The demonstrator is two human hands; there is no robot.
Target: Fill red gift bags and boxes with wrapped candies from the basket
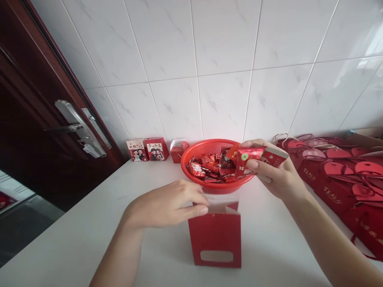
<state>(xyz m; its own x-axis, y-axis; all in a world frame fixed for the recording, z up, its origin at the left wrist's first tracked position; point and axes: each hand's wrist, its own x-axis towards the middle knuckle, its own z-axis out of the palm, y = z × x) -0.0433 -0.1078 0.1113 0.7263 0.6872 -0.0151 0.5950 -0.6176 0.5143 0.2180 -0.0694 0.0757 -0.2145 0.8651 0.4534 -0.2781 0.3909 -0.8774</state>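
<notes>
Red bag [214, 237] stands upright, top open, nearest us on the table [161, 251]. Our left hand [170, 201] pinches its top-left rim. Reads as light card: stiff at folds, easily dented; we'd grip corners, avoid the window [217, 256]. Our right hand [277, 175] grips a packet [247, 159], probably slick, best pinched mid-body, plus a card-like piece [271, 157]. Basket [218, 186] behind holds sweets [209, 169].

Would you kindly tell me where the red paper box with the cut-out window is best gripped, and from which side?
I would pinch the red paper box by its upper left edge, coming from the left: it stands upright with its top open, offering a thin wall to grip. The left hand is there; the right hand holds a red packet.
</notes>
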